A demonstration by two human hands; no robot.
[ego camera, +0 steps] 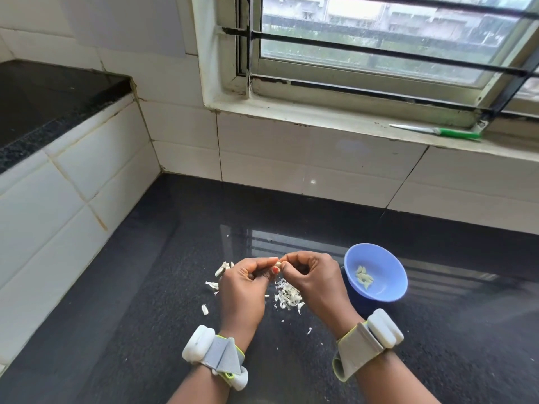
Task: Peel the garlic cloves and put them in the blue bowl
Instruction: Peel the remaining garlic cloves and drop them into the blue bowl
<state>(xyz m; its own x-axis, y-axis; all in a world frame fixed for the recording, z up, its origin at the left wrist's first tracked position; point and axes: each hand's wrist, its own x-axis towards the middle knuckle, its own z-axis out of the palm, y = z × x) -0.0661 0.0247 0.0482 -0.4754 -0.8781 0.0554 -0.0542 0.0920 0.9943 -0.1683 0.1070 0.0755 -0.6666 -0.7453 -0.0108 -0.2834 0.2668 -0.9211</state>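
Observation:
A small garlic clove (278, 264) is held above the dark counter between both hands. My left hand (243, 290) pinches it from the left with curled fingers, and my right hand (313, 282) pinches it from the right. The blue bowl (388, 259) stands just right of my right hand and holds several peeled cloves (364, 277). Under and between the hands lies a heap of white garlic skins (287, 297). A few unpeeled cloves or skins (223, 268) lie left of my left hand.
The black granite counter (175, 301) meets a white tiled wall at the back and left. A green-handled knife (437, 131) lies on the window sill at the far right. A raised black ledge (43, 100) sits at the upper left.

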